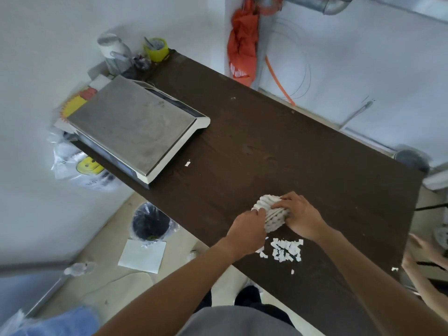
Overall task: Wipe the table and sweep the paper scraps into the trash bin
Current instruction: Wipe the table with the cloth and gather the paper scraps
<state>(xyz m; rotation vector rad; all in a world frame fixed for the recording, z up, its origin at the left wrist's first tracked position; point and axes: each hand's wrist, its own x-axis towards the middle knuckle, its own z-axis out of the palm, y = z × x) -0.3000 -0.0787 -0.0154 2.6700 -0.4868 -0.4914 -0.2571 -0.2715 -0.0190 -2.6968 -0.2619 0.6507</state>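
Observation:
A bunched white cloth [271, 215] lies on the dark brown table [278, 141]. My left hand [247, 227] pinches its left side and my right hand [301, 215] presses on its right side. A pile of white paper scraps [286, 251] sits just in front of the cloth, near the table's front edge. Single scraps lie apart: one [187, 163] by the scale, one [292, 271] nearer me, one [394, 269] at the right edge. A black trash bin [149, 223] with a clear liner stands on the floor left of the table.
A large grey scale [135, 127] fills the table's far left end, with a yellow tape roll [156, 49] and jars behind it. A white sheet [143, 255] lies on the floor by the bin. Another person's hand [423, 253] shows at the right.

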